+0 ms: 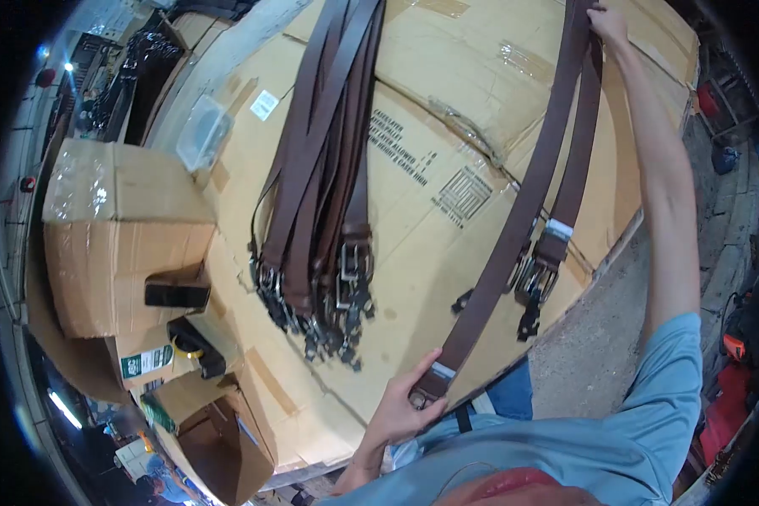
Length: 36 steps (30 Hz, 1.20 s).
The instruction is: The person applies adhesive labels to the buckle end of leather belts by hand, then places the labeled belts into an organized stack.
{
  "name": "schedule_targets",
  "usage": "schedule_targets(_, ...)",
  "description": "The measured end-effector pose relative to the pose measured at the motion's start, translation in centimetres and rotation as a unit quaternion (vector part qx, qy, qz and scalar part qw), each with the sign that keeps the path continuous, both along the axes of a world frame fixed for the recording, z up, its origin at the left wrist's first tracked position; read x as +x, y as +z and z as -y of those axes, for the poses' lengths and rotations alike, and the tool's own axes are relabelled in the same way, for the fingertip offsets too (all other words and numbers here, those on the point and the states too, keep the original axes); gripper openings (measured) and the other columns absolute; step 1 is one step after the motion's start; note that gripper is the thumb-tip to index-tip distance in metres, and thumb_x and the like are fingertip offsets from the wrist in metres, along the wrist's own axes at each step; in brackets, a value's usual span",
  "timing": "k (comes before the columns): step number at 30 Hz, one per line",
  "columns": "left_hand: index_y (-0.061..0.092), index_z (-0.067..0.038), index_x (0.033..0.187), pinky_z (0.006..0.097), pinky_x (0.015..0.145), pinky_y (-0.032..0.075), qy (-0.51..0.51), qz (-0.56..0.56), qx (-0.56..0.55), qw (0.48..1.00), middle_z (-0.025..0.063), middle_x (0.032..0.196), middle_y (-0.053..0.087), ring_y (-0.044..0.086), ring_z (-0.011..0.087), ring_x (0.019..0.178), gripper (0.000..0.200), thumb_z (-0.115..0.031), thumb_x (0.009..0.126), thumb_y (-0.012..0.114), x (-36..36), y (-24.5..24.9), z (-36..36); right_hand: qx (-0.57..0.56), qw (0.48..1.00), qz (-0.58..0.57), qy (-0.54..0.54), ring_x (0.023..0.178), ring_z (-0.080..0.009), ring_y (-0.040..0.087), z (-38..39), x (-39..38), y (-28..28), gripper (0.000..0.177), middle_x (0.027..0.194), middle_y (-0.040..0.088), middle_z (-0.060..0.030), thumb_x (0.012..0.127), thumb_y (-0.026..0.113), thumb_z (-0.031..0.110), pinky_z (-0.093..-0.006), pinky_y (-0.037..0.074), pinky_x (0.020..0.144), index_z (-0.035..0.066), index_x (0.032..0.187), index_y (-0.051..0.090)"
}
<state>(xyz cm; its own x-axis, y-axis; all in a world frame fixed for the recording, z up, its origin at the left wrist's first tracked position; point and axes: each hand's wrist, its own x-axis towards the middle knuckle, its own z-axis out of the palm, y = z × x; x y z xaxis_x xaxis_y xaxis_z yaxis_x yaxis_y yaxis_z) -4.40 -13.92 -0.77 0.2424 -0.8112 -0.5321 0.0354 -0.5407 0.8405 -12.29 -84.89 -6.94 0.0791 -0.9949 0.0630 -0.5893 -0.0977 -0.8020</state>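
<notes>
One brown belt, above the cardboard-covered desk: left hand pinches its buckle end; right hand grasps it farther up. Belt bundle lies to its left.

On the cardboard surface, a thick bundle of dark brown belts lies lengthwise at the left with metal buckles clustered nearest, a smaller group of belts lies at the right, and one held belt stretches taut and slanting, its pale-banded end at the near edge.
</notes>
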Motion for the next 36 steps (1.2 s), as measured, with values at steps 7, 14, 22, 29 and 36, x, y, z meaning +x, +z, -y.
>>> schedule_targets(7,0.041,-0.002,0.134,0.0271,0.077,0.047,-0.036,0.071,-0.004,0.997,0.0107,0.095,0.063,0.06,0.015,0.08,0.071,-0.003,0.069,0.069,0.2,-0.7,4.0,-0.108,0.989,-0.099,0.028,0.104,-0.0336,0.058,-8.4,0.8,1.7,0.041,0.109,0.061,-0.0229,0.078,0.063,0.023,-0.0378,0.045,0.09,-0.005,0.109,0.06)
schedule_targets(14,0.043,0.002,0.132,0.03,0.081,0.046,-0.059,0.196,-0.102,0.974,0.0177,0.109,0.051,0.056,0.0263,0.097,0.064,-0.001,0.071,0.064,0.2,-0.5,11.4,-0.173,0.975,-0.137,0.018,0.111,-0.0302,0.055,-5.5,-0.3,-1.7,0.067,0.121,0.055,-0.0214,0.076,0.066,0.045,-0.0371,0.043,0.092,-0.001,0.123,0.053)
schedule_targets(22,0.04,0.005,0.131,0.038,0.094,0.04,-0.082,0.333,-0.243,0.907,0.0213,0.117,0.048,0.051,0.0362,0.105,0.062,-0.002,0.074,0.062,-0.1,-2.5,19.3,-0.18,0.981,-0.031,0.06,0.12,-0.0367,0.045,-11.8,-2.9,-3.1,0.058,0.128,0.049,-0.0233,0.08,0.062,0.033,-0.0382,0.035,0.102,-0.002,0.125,0.05)
schedule_targets(29,0.039,0.005,0.131,0.0398,0.102,0.034,-0.112,0.243,-0.293,0.918,0.0257,0.128,0.045,0.042,0.0389,0.122,0.065,-0.01,0.074,0.068,0.9,-4.8,21.4,-0.258,0.959,-0.107,0.054,0.116,-0.0336,0.05,-15.1,-2.9,-2.7,0.045,0.125,0.052,-0.0214,0.085,0.057,0.028,-0.0388,0.039,0.098,-0.001,0.118,0.055)
schedule_targets(36,0.054,0.006,0.114,0.0358,0.09,0.046,-0.062,0.352,-0.329,0.874,0.0197,0.112,0.053,0.052,0.0317,0.105,0.049,-0.008,0.071,0.069,0.6,-6.0,20.6,-0.248,0.962,-0.111,0.041,0.121,-0.0347,0.044,-14.5,-3.2,-3.4,0.042,0.127,0.05,-0.0232,0.086,0.055,0.025,-0.0384,0.033,0.104,-0.004,0.115,0.056)
